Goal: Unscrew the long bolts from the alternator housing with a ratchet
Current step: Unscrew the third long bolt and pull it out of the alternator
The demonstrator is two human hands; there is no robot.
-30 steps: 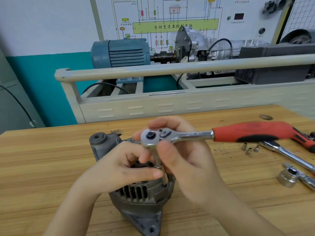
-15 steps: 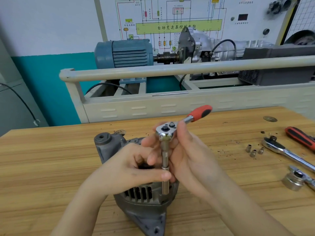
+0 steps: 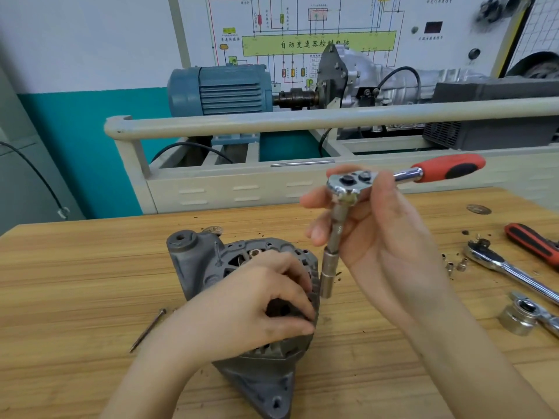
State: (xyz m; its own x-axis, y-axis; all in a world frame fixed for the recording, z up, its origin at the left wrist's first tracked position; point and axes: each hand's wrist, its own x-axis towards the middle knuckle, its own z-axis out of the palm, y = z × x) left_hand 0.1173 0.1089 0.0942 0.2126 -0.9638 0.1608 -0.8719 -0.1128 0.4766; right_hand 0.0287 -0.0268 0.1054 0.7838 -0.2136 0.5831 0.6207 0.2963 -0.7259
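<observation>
My left hand [image 3: 251,309] clamps the heavy, rigid alternator housing [image 3: 211,267] while my right hand [image 3: 378,243] grips the stiff ratchet [image 3: 351,182] by its head, handle at two o'clock.

Wiring-diagram board [image 3: 302,25] on back wall: green box reads "自动变速器控制电脑". Smaller labels and red display too blurry to read.

Wooden workbench [image 3: 75,282] in foreground. At 12 o'clock, wiring-diagram board [image 3: 317,40] on white-and-teal wall [image 3: 84,131], behind a cream rail [image 3: 302,120].
</observation>
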